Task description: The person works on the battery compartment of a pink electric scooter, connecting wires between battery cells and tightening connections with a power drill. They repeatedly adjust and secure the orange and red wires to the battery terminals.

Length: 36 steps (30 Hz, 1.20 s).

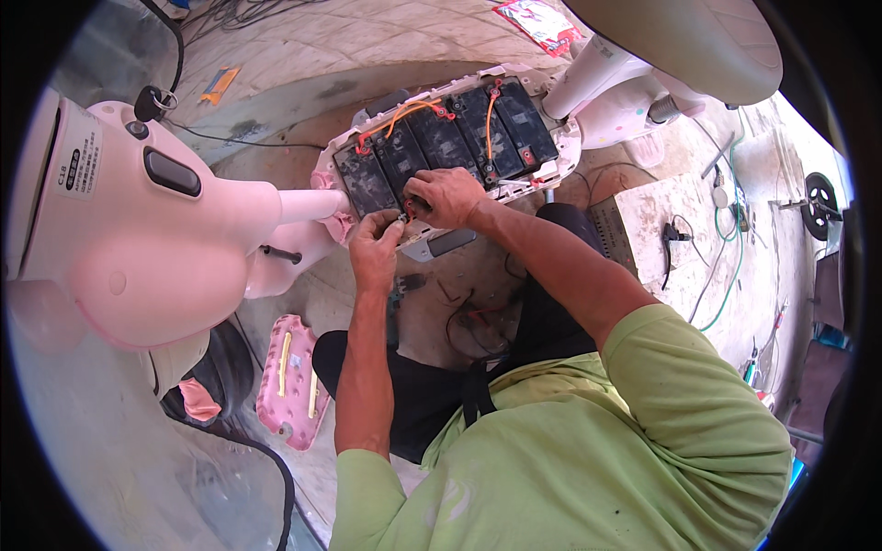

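Several black batteries (447, 142) sit side by side in the pale battery compartment (571, 147) of a pink electric scooter (184, 239). Orange wires (490, 138) link some of their terminals, which have red covers. My left hand (375, 253) is at the near left corner of the batteries, its thumb and forefinger pinched on a small thing that I cannot make out. Just to its right, my right hand (447, 196) is closed over the same corner, fingers curled down by a red-covered terminal. What it grips is hidden beneath the fingers.
A pink panel (292, 381) with pale yellow strips lies on the floor at left. The scooter's seat (689, 46) stands raised at far right. A box (657, 230) with a black connector on it is at right. Cables and tools lie between my legs; a key (150, 103) hangs at left.
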Available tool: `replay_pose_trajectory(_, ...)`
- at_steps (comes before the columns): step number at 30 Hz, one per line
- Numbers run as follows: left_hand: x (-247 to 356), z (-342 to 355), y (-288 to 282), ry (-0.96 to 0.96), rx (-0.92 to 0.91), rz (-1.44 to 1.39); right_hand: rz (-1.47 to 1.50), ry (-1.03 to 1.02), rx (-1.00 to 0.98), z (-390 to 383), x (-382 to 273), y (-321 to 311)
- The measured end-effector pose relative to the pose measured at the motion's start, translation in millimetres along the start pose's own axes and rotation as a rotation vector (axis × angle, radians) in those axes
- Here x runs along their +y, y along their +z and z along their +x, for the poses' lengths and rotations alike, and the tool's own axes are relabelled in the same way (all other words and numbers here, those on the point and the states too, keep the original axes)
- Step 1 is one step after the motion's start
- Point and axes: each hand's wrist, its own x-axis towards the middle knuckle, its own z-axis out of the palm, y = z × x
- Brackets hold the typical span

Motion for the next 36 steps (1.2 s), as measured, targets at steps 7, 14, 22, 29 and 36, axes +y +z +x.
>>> replay_pose_trajectory(7,-11,27,4,0.366,0.060,0.551,0.017,0.006,0.004,0,0,1)
replay_pose_trajectory(14,-8,31,10,0.497,0.047,0.857,0.020,-0.012,0.032,1,3,5)
replay_pose_trajectory(22,7,32,18,0.515,-0.018,1.132,0.016,-0.023,0.058,1,0,3)
replay_pose_trajectory(29,19,38,27,0.569,-0.122,1.333,0.010,-0.027,0.037,0,1,-8)
replay_pose_trajectory(36,23,37,23,0.602,-0.154,1.341,0.066,-0.017,0.026,-1,-4,-11)
